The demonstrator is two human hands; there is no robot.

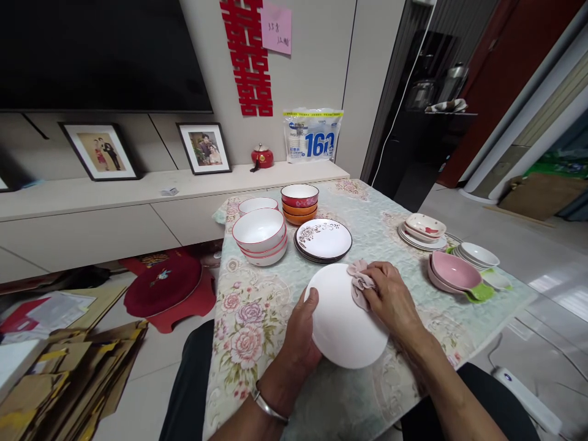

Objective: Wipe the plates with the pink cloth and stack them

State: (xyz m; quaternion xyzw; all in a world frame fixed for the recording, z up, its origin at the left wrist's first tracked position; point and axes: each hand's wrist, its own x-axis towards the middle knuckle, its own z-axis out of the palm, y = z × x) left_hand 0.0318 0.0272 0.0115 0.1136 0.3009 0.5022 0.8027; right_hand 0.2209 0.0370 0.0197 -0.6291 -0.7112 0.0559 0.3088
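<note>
The person has both hands on one white plate (344, 324). It lies at the near edge of the worktop (248, 318), just in front of the body. The left hand (298, 337) is curled around the plate's left rim, with the thumb on top. The right hand (392, 300) has its fingers bent down and presses one pinkish cloth (359, 283) against the upper right part of the plate.

Behind the plate stands one stack of patterned plates (323, 239). Next to it is one stack of red-rimmed white bowls (260, 236), three as far as can be counted, and one more single white bowl (257, 205) is behind that. Beside it is a stack of three: one red bowl (299, 195) on two orange bowls (299, 213).

To the right are pink bowls (452, 271), two it seems, some small white bowls (478, 253) and a pile of flat dishes (422, 229). Two framed photos (204, 148) lean on the shelf (114, 190).
</note>
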